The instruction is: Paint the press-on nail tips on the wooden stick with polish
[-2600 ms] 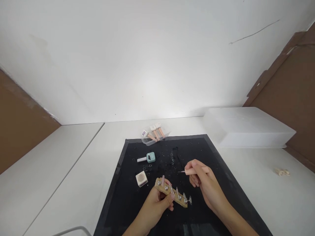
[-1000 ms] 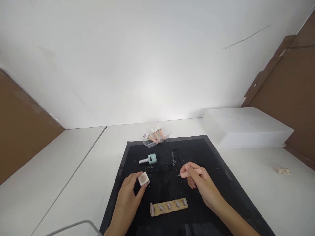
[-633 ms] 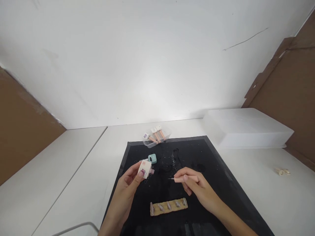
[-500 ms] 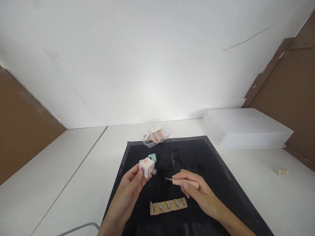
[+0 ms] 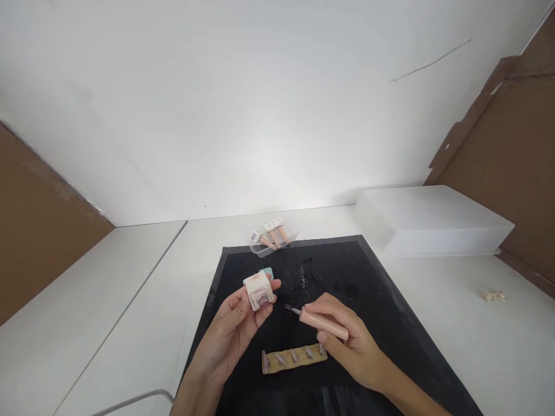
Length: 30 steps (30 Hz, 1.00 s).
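My left hand is closed around a white, square nail polish bottle, tilted so its uncapped purplish neck faces down toward me. Between the fingers of my right hand is the long pink cap of a nail polish brush. The brush tip points left toward the bottle's mouth, a short gap away. Below both hands, a tan strip lies on the black mat, carrying several glossy greyish-mauve nail tips in a row. Partly hidden behind the bottle is a teal object.
At the mat's back edge, a clear tray holds several pink-capped bottles. A translucent white bin sits at the back right. Small cream pieces lie on the right of the white table. Brown cardboard panels flank both sides.
My left hand has turned the bottle so its neck faces more toward me. My right hand has tilted the brush, its tip moving slightly left and up.
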Tool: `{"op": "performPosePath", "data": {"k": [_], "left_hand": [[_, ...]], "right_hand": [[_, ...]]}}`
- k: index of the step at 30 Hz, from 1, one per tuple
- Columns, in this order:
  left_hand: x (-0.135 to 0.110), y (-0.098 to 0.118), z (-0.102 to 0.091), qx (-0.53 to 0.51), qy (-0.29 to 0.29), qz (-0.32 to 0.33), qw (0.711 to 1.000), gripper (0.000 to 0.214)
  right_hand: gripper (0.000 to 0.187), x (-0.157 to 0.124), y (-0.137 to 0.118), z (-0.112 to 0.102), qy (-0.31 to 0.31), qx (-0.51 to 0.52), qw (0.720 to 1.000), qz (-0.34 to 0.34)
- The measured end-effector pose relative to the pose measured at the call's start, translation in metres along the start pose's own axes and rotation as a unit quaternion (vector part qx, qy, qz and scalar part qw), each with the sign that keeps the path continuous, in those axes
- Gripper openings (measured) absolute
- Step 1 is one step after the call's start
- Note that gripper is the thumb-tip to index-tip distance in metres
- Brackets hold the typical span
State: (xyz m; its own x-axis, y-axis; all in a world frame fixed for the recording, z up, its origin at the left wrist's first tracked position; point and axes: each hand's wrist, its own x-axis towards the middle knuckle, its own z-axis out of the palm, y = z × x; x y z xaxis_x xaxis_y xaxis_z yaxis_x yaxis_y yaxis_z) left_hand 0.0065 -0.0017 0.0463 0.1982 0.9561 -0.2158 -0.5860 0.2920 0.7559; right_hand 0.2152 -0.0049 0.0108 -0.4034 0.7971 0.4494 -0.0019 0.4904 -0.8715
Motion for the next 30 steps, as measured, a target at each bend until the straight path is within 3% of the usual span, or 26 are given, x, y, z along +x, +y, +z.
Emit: {"op": "performPosePath", "data": {"k": [6,15,21,27,30], "left_hand": [[0.001,-0.003,0.004,0.034,0.005,0.013,0.999,0.027],[0.002,-0.005,0.008,0.138,0.028,0.037,0.989,0.036],[-0.006,-0.001,0.019,0.257,0.037,0.092,0.961,0.031],[-0.018,-0.002,0.034,0.336,0.033,0.192,0.921,0.028],[-0.022,-0.002,0.044,0.366,0.051,0.214,0.904,0.028]], "right_hand": [[0.029,-0.001,-0.002,-0.001,0.007,-0.001,0.999,-0.042],[0.031,0.0,-0.003,-0.003,0.006,-0.022,0.999,-0.046],[0.037,-0.003,-0.001,0.0,0.016,-0.045,0.997,-0.064],[0.033,-0.01,0.005,0.007,0.07,-0.069,0.985,-0.143],[0.04,-0.01,0.007,0.009,0.095,-0.131,0.965,-0.204]]}}
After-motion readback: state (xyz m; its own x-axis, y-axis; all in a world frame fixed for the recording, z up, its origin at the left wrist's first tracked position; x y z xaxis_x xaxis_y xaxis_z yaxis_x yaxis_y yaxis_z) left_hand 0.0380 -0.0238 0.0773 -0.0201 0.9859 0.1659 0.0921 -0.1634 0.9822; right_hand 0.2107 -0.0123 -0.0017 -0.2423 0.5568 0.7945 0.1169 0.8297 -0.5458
